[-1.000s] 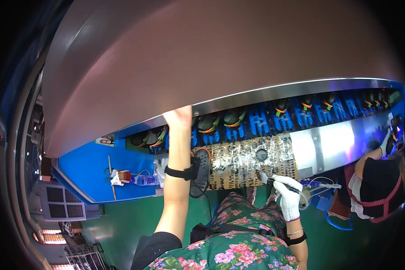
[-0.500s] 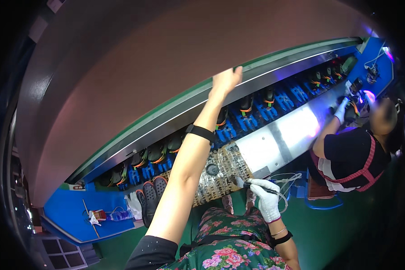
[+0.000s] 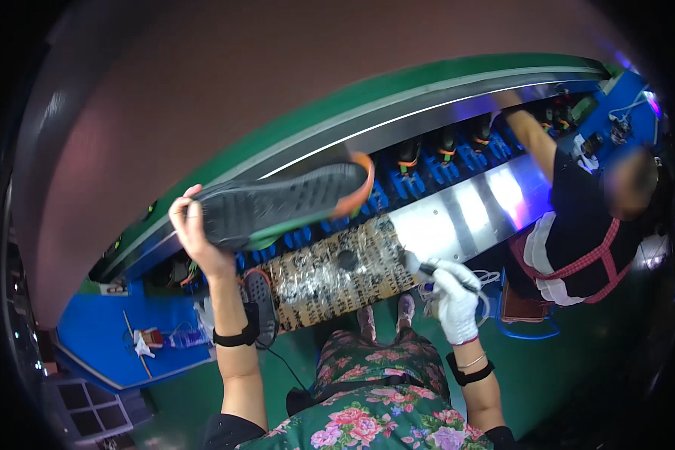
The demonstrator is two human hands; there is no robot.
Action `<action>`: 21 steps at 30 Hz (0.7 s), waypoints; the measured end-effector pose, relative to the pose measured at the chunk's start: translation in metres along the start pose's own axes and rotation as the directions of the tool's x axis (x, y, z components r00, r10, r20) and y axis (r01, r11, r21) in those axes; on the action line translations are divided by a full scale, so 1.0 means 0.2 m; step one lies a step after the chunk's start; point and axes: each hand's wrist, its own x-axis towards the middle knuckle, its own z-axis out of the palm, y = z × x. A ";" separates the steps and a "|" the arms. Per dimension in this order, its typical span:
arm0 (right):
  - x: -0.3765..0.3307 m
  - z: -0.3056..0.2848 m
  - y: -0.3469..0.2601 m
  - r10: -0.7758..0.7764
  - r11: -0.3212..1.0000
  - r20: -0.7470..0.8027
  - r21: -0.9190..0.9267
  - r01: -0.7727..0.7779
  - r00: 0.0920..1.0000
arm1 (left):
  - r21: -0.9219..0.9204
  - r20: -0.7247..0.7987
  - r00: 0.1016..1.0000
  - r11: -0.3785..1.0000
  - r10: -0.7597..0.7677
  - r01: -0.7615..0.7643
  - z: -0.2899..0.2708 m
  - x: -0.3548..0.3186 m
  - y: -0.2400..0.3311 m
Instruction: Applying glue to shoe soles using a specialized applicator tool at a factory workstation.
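Observation:
My bare left hand [image 3: 195, 229] grips one end of a black clog [image 3: 277, 202] with an orange part at its far end and green along its lower edge. It is held up, blurred, over the long taped board. White-gloved, my right hand [image 3: 456, 304] is closed around a brush [image 3: 427, 267] with a dark handle. The pale brush tip points left, above the board's right part. A clear tube [image 3: 486, 300] loops beside the glove. The taped board [image 3: 319, 277] has dark smears and a round black spot.
Black shoes with orange parts [image 3: 407, 154] sit on blue holders [image 3: 435, 166] beneath a long metal-edged hood [image 3: 337, 142]. Another clog [image 3: 259, 300] lies at the board's left end. A co-worker [image 3: 577, 232] reaches under the hood at right. Blue side table [image 3: 90, 337] holds a bottle.
My left hand was at the hood's edge without a shoe; now it is lower left, holding the black clog. My right hand has shifted slightly with the brush. The co-worker's arm now reaches under the hood.

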 end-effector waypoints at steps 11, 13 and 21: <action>-0.23 0.68 -0.03 -0.031 0.969 0.527 -0.193 0.155 0.849 | -0.073 0.337 0.516 0.524 -0.787 0.848 -0.30 -0.42 -0.18; -0.26 0.77 0.01 0.039 0.967 0.541 -0.231 0.104 0.840 | -0.102 0.392 0.341 0.328 -0.855 0.939 -0.25 -0.52 -0.19; -0.23 0.82 0.10 0.067 0.972 0.501 -0.229 0.057 0.863 | -0.406 0.895 0.275 -0.384 -0.351 0.829 -0.27 -1.00 -0.15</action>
